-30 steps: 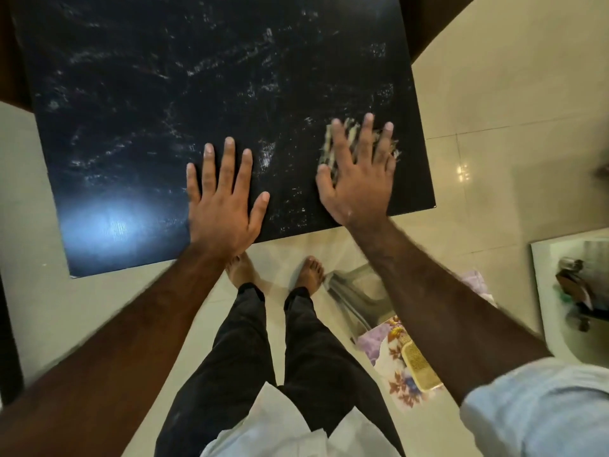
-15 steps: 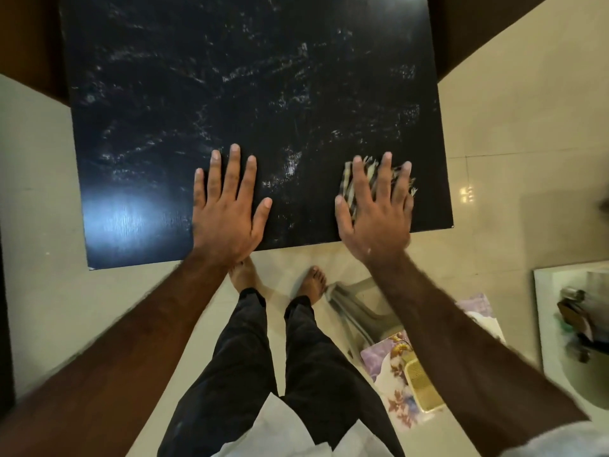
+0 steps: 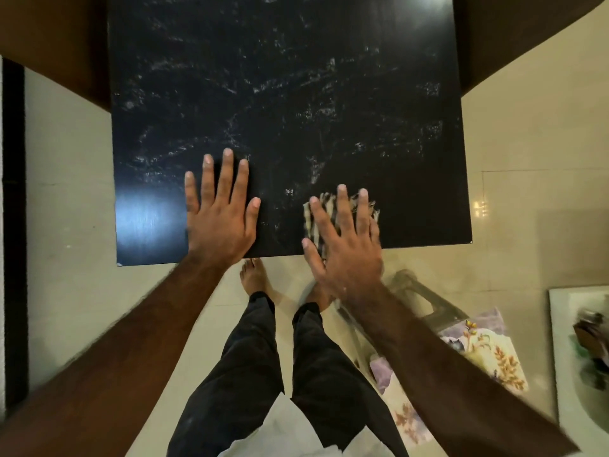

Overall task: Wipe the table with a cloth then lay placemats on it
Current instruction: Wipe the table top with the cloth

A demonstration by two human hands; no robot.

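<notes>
A person stands at a black surface [image 3: 296, 94] and looks down at it. The surface has thin white streaks all over it.

The left hand [image 3: 220, 222] lies flat on the surface near the front edge. Its grip is wide open, with the fingers straight and spread, and it holds nothing.

The right hand [image 3: 346, 252] presses down on a striped cloth [image 3: 352, 211]. Its grip is open too, with the fingers straight and spread on top of the cloth, not curled round it. The cloth sits on the surface near the front edge, to the right of the left hand. The palm of the right hand hangs over the edge.

Below are the person's black trousers [image 3: 247, 357] and a bare foot [image 3: 253, 275] on the pale tiled floor [image 3: 66, 192]. To the right, a grey stool [image 3: 418, 298] stands on the floor, and flowery mats [image 3: 487, 351] lie just beside it.
</notes>
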